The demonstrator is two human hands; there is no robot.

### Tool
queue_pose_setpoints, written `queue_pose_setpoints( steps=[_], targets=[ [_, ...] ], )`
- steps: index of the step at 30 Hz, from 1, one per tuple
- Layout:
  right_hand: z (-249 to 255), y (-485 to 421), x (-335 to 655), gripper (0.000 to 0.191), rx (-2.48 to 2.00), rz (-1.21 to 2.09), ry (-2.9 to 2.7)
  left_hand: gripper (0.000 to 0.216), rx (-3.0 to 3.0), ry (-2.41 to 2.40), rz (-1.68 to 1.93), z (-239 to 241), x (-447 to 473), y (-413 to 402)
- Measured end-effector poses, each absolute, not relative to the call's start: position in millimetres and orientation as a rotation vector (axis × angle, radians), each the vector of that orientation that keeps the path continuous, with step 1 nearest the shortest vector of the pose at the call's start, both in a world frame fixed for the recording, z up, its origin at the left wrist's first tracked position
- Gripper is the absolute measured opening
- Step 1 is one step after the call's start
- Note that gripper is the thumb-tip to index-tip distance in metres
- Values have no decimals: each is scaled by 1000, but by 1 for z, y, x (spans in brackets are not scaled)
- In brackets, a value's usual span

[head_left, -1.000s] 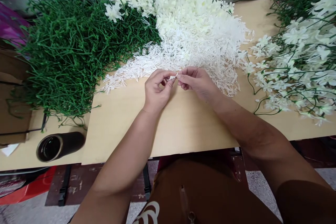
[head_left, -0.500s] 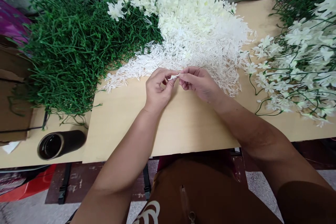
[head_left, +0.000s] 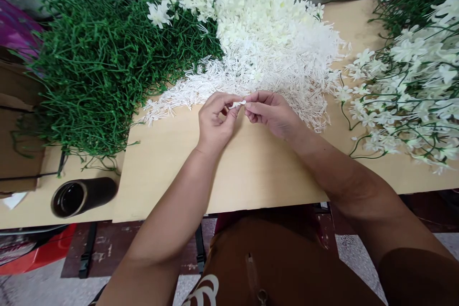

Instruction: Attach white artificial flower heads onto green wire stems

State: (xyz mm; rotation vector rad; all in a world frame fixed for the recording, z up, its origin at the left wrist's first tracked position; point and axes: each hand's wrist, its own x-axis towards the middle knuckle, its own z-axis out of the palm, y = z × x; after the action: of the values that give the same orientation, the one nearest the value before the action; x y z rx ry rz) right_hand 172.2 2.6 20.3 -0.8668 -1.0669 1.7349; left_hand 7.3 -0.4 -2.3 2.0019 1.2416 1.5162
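Note:
A small white artificial flower piece (head_left: 236,104) is pinched between the thumb and forefinger of my left hand (head_left: 217,119). The fingertips of my right hand (head_left: 267,110) close on its right end, so both hands meet at it. Its exact shape is partly covered by the fingers. Just beyond my hands spreads a heap of thin white stamen-like strands (head_left: 297,71). Behind that rises a pile of creamy white artificial blossoms (head_left: 254,5).
Green artificial stems (head_left: 96,57) are heaped at the left. Finished-looking white flowers on green stems (head_left: 412,86) lie at the right. A dark cylindrical cup (head_left: 96,193) lies near the front left edge of the table (head_left: 161,172). A cardboard box (head_left: 21,143) stands far left.
Both hands stay in nearly the same place. The white piece between the fingertips is turned slightly and shows a little more at its right end.

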Motion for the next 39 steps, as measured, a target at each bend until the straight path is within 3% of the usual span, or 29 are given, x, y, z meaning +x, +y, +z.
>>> queue_pose_setpoints(
  steps=[11,19,28,39],
  targets=[
    [23,2,173,20,-885,1644,-1210,37,1684,1237,1506,-8,10,1],
    [16,-5,168,20,-1012,1132,-1517,42,1521,1206,1408,-8,12,3],
    [21,-6,169,10,-1026,770,-1677,40,1425,1186,1446,-10,14,5],
    [23,-8,168,11,-1018,748,-1646,41,1257,1116,1303,-9,6,7]
  ],
)
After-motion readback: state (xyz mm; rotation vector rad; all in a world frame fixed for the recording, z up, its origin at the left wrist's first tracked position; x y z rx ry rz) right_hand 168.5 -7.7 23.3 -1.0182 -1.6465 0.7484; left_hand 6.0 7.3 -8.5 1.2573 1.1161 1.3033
